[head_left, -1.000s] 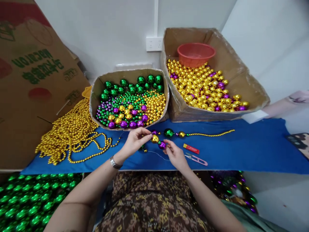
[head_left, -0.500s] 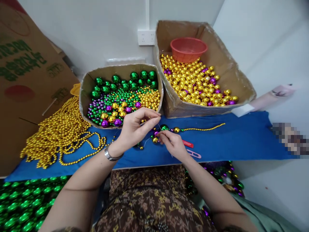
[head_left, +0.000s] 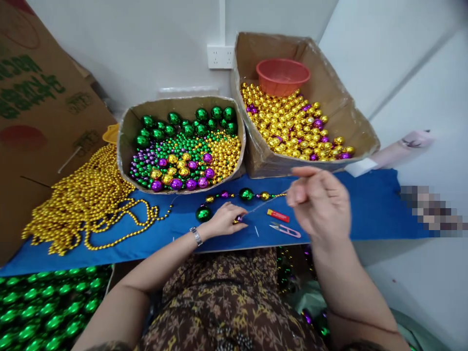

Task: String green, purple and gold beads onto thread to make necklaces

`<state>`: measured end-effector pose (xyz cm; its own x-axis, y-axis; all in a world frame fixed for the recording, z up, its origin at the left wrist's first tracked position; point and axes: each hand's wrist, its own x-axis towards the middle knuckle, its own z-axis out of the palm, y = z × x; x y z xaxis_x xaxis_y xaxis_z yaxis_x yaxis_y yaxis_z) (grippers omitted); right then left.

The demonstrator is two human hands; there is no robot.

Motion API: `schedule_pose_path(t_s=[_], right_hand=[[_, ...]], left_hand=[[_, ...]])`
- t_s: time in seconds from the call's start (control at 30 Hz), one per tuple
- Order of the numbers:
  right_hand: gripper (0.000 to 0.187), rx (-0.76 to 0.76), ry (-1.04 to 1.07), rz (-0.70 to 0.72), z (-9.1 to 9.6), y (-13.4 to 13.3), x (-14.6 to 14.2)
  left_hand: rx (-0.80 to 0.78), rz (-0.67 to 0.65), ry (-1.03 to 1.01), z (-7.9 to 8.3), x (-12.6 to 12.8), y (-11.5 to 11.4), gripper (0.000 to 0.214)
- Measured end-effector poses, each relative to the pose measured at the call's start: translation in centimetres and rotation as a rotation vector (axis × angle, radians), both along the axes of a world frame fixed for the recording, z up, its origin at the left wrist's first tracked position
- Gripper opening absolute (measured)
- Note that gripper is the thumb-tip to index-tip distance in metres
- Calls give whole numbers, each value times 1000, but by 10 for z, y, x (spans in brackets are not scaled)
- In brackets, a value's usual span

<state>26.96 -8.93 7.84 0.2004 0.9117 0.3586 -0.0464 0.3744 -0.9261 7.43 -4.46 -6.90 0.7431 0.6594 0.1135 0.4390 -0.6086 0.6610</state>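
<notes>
A: So, where are the hands?
B: The left hand (head_left: 224,220) lies on the blue cloth (head_left: 365,209), fingertips pinching a small glossy purple bead (head_left: 238,219). The right hand (head_left: 320,204) is lifted and blurred, fingers closed on a thin pale thread (head_left: 268,202) that runs taut down to that bead.
A: And around them?
B: A round, shiny green ball (head_left: 203,213) sits just beside the left hand. Behind lies a strand of beads (head_left: 246,194) in gold, purple and green, in front of a cardboard box (head_left: 124,141) of mixed metallic beads.
</notes>
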Motion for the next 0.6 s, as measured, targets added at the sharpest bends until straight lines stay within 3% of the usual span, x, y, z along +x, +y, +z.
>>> schedule_pose_path(t_s=[0.1,0.2,0.37,0.47,0.6], right_hand=[[25,86,52,-207,5,2,38],[15,80,127,-355,-2,3,67],[18,-2,134,-453,-30,-1,74],[30,-7,43,-431,-46,-3,62],[36,-106,-183,-291,-62,-7,40]], left_hand=[[101,2,152,-11,-18,1,28],[239,8,266,-18,-41,1,35],[361,140,447,-19,-73,3,40],[355,162,420,-3,-84,-1,51],[283,149,163,48,-86,5,36]])
